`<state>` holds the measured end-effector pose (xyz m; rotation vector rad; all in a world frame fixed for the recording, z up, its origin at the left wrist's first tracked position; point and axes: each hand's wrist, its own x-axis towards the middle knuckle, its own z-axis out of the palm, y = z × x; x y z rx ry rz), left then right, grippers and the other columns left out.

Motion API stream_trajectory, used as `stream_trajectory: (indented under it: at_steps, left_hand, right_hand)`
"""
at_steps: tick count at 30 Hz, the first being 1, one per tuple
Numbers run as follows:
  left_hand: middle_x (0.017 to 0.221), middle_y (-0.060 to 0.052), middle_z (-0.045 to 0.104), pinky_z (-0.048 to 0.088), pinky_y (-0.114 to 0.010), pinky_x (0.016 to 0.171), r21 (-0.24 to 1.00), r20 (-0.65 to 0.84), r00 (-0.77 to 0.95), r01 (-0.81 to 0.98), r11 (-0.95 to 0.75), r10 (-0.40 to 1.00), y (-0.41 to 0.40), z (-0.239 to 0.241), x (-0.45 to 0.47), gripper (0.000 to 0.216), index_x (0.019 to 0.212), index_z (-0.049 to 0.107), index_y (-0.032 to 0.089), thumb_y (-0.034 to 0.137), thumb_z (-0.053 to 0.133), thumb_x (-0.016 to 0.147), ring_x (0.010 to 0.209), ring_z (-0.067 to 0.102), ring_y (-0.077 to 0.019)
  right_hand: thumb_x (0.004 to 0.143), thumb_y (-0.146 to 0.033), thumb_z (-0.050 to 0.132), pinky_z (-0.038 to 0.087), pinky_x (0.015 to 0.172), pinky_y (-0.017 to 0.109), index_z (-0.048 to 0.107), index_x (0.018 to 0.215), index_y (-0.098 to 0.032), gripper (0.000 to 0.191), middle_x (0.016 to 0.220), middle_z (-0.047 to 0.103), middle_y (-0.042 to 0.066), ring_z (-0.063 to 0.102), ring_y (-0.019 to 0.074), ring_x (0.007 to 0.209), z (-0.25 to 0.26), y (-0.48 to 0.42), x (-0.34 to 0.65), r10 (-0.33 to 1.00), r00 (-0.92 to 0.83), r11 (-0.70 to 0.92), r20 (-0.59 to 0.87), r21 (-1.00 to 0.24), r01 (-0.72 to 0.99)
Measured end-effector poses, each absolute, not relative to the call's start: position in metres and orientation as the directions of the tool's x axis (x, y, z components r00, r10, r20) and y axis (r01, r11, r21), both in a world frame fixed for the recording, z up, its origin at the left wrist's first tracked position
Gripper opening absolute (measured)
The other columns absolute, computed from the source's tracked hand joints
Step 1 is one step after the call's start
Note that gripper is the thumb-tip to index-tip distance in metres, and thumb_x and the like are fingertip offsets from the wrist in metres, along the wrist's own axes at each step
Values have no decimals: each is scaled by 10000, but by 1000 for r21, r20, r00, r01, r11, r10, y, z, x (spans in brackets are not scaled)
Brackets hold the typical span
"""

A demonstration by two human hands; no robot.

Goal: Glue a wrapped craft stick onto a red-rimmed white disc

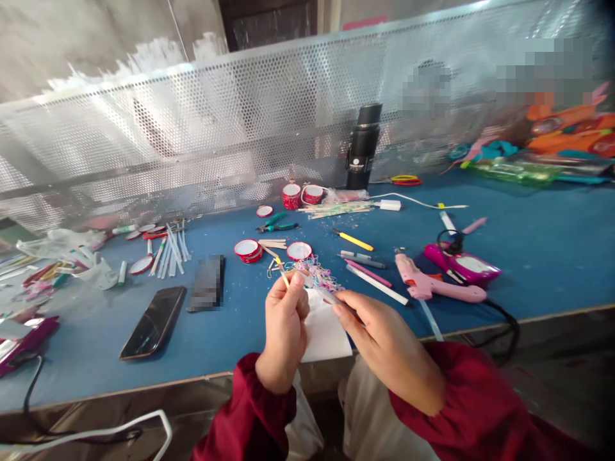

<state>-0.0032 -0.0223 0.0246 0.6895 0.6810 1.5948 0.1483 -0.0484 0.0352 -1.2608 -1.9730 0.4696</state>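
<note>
My left hand (288, 314) is closed around a thin wooden stick (283, 272) with a yellow band near its upper end. My right hand (372, 333) grips a slim grey pen-shaped craft knife (329, 295), whose pale tip points toward the left thumb; whether it touches the stick is unclear. Beneath both hands lies a white sheet of paper (319, 326) at the table's front edge. Just beyond it is a tangled heap of pastel loops (321, 274). Two red-rimmed toy drums (248, 251) stand behind, with short wooden sticks (273, 244) between them.
A pink glue gun (432, 278) lies right of several pens. Two phones (154, 322) rest on the left, near clear glue sticks (170, 253). Green-handled pliers (277, 224), a black flask (364, 147) and a perforated metal screen (192, 134) are farther back.
</note>
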Motion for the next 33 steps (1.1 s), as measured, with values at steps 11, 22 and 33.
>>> stream_trajectory:
  at_steps: [11,22,33]
  left_hand:
    - [541,95,312,151,-222,488,833,100,-51,-541,-111,994,-23,18,-4,394,871,697,141,514,815,829,498,193,-49]
    - [540,101,280,135,-227,489,821,106,-82,-555,-134,991,-27,18,-3,410,935,716,143,529,811,833,503,170,-53]
    - [633,64,420,201,-206,491,806,60,-12,-590,-56,998,-23,16,-1,328,1033,667,158,433,756,877,522,307,-58]
  right_hand:
    - [1100,-453,371,441,642,272,663,1011,-228,380,728,628,-3,573,155,663,41,-48,146,919,-237,393,314,-753,527]
    - [1102,-427,355,451,597,273,623,923,-230,378,759,670,25,643,179,703,46,-50,132,904,-235,427,357,-727,538]
    - [1039,-226,414,448,613,354,596,1239,-116,292,808,755,105,704,250,685,30,-36,204,729,-299,369,616,14,929]
